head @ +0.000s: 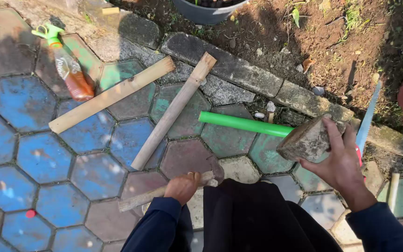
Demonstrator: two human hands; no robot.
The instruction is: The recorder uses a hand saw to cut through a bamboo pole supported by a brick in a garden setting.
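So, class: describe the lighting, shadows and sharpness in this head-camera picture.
Head view: hard sunlight on the painted paving; deep shade in the upper left corner and under the grey pot; the wooden slats cast thin, crisp shadows; the stone in the right hand is sharp; the edges bend slightly.

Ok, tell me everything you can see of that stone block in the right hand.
The stone block is a rough, grey-brown chunk, looking like concrete or paving stone, with worn, uneven faces and a blunt wedge shape. The right hand holds it raised from below and behind, thumb on top and fingers wrapped at its right side. It hangs tilted above the hexagonal pavers, covering the near end of the green pipe; whether it touches the pipe cannot be told.
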